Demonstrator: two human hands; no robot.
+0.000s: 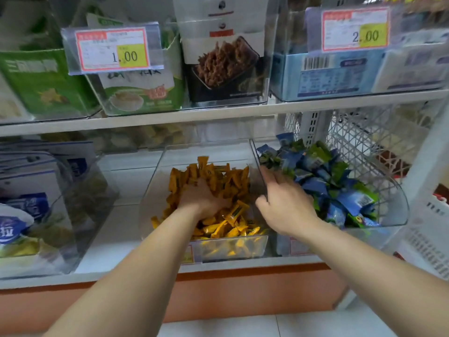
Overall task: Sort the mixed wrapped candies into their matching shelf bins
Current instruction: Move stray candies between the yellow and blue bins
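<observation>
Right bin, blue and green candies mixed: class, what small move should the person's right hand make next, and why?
The right hand lies open on the pile in the right bin, where green candies sit among blue candies, so that bin seems unsorted. Probably it should pinch one green candy near its fingertips and lift it out.

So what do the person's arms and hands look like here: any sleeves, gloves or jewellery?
Both forearms are bare to the frame edge, no sleeves in view. The left hand and right hand wear no gloves, and neither wrist carries a watch or band. No rings show, though some fingers are partly hidden.
</observation>
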